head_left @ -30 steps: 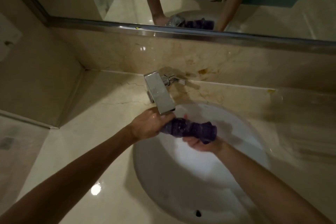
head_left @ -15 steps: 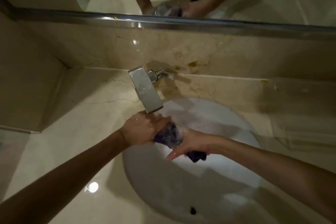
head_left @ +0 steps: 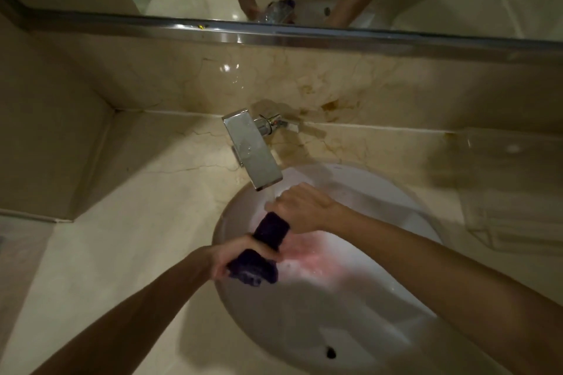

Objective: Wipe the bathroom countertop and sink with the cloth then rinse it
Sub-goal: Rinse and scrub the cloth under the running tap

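Looks like the rinse stage. Dark purple rolled cloth [head_left: 264, 248] is over the white oval sink [head_left: 350, 329], just below the running square chrome faucet [head_left: 253, 155]. Left hand [head_left: 236, 253] grips its lower end, right hand [head_left: 300, 207] its upper end, fingers curled tight. Wiping seems done; wring-out left.

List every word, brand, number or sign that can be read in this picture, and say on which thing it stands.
None can be read.
Faucet: no brand mark shows.
Sink: plain white, no print.
Cloth: dark, no label visible.
Clear tray on the countertop: a faint mark, too blurred to read.
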A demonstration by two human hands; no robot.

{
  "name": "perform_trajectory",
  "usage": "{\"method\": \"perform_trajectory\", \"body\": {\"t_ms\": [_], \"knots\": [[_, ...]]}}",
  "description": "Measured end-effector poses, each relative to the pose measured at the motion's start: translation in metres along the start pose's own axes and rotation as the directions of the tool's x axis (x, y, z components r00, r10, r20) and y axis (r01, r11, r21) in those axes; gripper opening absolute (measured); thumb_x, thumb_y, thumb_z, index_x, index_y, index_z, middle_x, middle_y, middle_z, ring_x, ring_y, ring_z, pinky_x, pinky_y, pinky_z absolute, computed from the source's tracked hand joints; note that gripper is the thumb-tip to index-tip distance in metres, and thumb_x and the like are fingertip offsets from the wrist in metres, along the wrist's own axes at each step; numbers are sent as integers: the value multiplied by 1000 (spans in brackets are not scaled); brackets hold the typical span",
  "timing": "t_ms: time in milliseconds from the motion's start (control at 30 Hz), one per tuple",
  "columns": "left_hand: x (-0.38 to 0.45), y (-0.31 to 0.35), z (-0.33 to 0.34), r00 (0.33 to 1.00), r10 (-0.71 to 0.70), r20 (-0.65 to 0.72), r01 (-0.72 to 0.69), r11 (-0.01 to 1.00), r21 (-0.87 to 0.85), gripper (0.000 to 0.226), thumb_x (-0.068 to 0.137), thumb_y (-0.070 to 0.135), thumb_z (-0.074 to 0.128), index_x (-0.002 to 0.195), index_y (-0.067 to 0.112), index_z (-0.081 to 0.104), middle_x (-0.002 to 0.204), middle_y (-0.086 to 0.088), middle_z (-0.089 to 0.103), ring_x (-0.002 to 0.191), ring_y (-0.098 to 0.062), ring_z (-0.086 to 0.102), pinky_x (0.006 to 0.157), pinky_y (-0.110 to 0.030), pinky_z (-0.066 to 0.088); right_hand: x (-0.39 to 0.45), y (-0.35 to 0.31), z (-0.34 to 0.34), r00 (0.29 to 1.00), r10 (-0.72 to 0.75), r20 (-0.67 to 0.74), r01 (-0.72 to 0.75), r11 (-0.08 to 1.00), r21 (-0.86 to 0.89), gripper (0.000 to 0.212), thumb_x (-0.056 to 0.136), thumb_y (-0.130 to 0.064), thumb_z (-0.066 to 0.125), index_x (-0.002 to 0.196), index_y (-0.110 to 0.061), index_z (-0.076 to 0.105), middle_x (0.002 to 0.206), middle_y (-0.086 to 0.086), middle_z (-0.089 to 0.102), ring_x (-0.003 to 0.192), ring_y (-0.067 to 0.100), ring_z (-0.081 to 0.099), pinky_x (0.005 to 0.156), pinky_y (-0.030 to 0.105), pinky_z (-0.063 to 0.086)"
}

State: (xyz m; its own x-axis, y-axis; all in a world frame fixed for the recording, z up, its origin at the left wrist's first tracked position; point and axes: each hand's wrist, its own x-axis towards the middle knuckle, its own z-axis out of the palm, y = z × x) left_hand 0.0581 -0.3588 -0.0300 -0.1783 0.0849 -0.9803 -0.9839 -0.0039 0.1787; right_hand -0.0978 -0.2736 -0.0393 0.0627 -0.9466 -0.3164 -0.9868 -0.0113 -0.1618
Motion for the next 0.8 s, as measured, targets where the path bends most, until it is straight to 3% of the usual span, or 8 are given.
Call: {"method": "perform_trajectory", "body": {"t_ms": [100, 233, 333, 467, 533, 600, 700, 800], "knots": [[-15, -5, -19, 965, 260, 32, -249, 949, -192, 28, 66, 15, 84, 86, 0, 71, 81, -16, 69, 67, -27, 66, 62, -29, 53, 21, 5, -16, 965, 117, 235, -151, 980, 132, 24, 96, -21, 55, 84, -1, 57, 78, 7, 54, 69, 20, 44, 70, 35, 49], [-24, -2, -32, 916, 354, -190, -338, 935, 110, 39, 65, 8, 87, 101, 4, 71, 89, -13, 78, 88, -32, 75, 81, -38, 62, 38, 10, -20, 876, 170, 451, -294, 930, 221, 22, 86, -30, 71, 76, -12, 64, 69, 1, 59, 65, 17, 57, 59, 23, 48], [-34, 2, -38, 895, 358, -267, -260, 903, 341, 28, 67, 13, 86, 91, 11, 71, 72, -1, 77, 67, -15, 74, 61, -20, 58, 38, 12, -21, 837, 184, 516, -376, 877, 298, 36, 90, -14, 65, 58, -15, 47, 58, -2, 44, 53, 12, 43, 46, 15, 38], [-51, 6, -51, 804, 448, -391, -73, 727, 682, 60, 60, 33, 87, 112, 24, 60, 87, 8, 69, 79, -12, 68, 75, -29, 59, 43, 13, -16, 797, 181, 576, -495, 742, 452, 26, 78, -31, 85, 87, -16, 66, 80, -2, 63, 76, 16, 63, 73, 25, 56], [-63, 4, -56, 762, 485, -429, 9, 654, 756, 51, 65, 34, 82, 109, 28, 55, 75, 13, 61, 67, -8, 62, 61, -25, 52, 49, 12, -14, 771, 164, 615, -531, 698, 480, 31, 78, -33, 85, 94, -15, 67, 83, -3, 67, 74, 10, 63, 77, 24, 52], [-73, 3, -60, 719, 520, -460, 85, 592, 801, 41, 73, 33, 76, 107, 28, 52, 67, 13, 56, 57, -6, 56, 53, -22, 42, 53, 14, -14, 750, 160, 642, -558, 673, 485, 31, 78, -39, 84, 83, -14, 66, 65, -8, 67, 59, 4, 62, 75, 22, 51], [-78, -3, -64, 648, 596, -473, 140, 518, 844, 46, 78, 28, 71, 119, 25, 51, 82, 8, 61, 76, -15, 64, 59, -26, 43, 60, 18, -13, 731, 150, 666, -567, 676, 470, 39, 70, -53, 84, 83, -19, 69, 76, -5, 68, 71, 9, 64, 95, 28, 52], [-72, -10, -66, 562, 691, -453, 117, 476, 872, 50, 82, 24, 67, 129, 23, 49, 100, 3, 64, 90, -21, 66, 62, -28, 42, 53, 19, -19, 722, 107, 684, -559, 672, 485, 26, 87, -38, 76, 79, -17, 62, 81, 0, 60, 73, 12, 58, 86, 21, 47]]}}
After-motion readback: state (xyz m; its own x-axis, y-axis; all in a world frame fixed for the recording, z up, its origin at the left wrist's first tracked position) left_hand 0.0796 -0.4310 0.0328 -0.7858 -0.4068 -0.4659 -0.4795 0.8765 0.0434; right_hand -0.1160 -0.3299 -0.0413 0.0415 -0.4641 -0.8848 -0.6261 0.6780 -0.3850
